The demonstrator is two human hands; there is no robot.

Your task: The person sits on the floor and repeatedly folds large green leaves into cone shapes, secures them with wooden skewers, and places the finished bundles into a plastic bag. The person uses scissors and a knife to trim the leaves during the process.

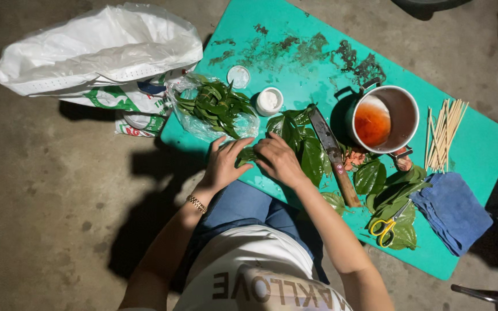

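A: While both hands sit at the near edge of the turquoise plastic board (295,63), what's the left hand (224,164) on?

B: Small folded green leaf (247,155), pinched between left fingertips and right hand (278,159). Both hands grasp it, neither clenched.

A: Where does the leaf lie?

B: Between the two hands, on the board's edge, long axis roughly left-right. Hands about equally near.

A: Around it?

B: Clear plastic bag of green leaves (214,107) just beyond the left hand. Loose pile of broad dark leaves (304,141) just beside the right hand, then a wooden-handled cleaver (334,156), a metal pot of red liquid (384,120), and yellow-handled scissors (386,226) further right.
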